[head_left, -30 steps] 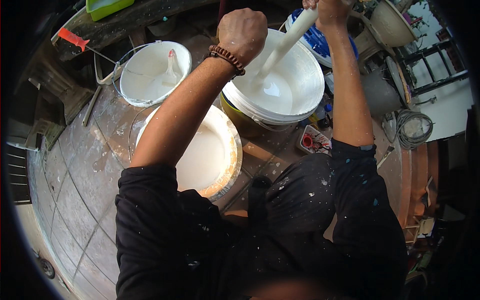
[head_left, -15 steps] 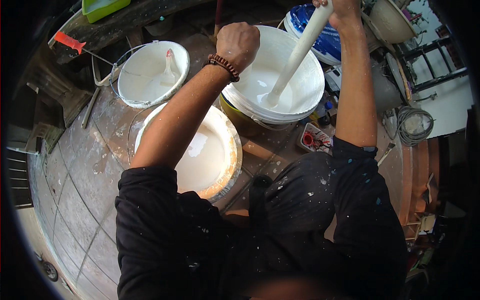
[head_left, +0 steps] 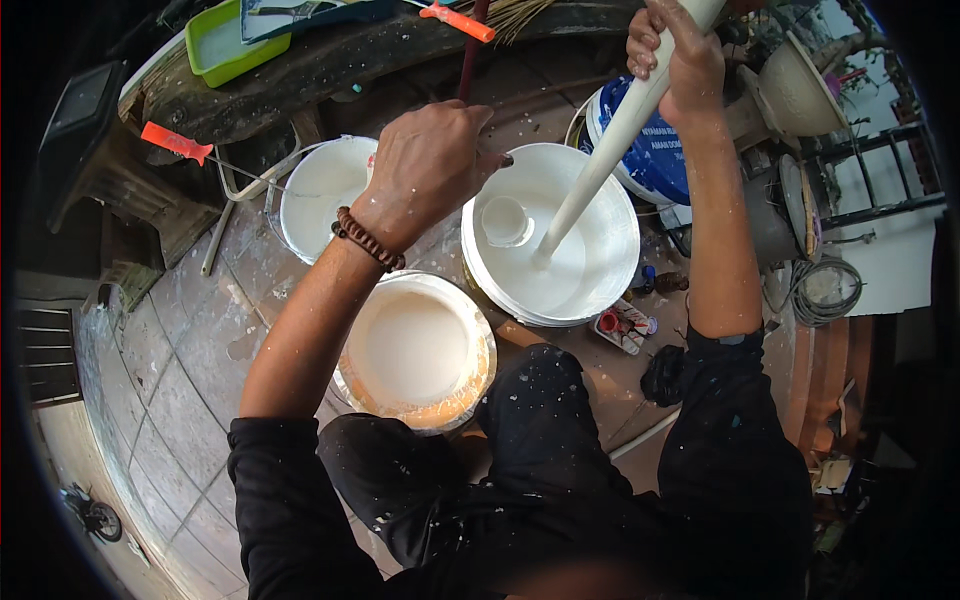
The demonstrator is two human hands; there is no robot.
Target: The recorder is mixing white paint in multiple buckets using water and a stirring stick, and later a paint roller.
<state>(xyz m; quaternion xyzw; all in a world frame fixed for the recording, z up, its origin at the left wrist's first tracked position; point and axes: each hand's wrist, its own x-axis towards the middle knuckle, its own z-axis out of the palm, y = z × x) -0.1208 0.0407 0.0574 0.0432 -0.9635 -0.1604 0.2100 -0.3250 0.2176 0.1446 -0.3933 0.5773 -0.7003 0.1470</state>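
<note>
Gripped in my right hand is a long white pipe, slanting down into a white bucket with white liquid at the bottom. A small round white shape like a cup shows in the bucket's left side. My left hand, with a brown bead bracelet on its wrist, hovers just left of that bucket. Its thumb and forefinger are apart, and no object shows between them. Nearer me, a wide tub with an orange-smeared rim holds creamy white liquid. Partly behind my left hand stands another white pail.
A blue-and-white bucket stands behind the pipe. Orange-handled paint rollers and a green tray lie at the far left. A small box with red stains sits right of the white bucket. A coiled cable lies further right.
My left hand has moved left and nearer, away from the bucket's rim. My right hand still grips the pipe. The view has shifted, and the cup-like shape now shows in the bucket.
</note>
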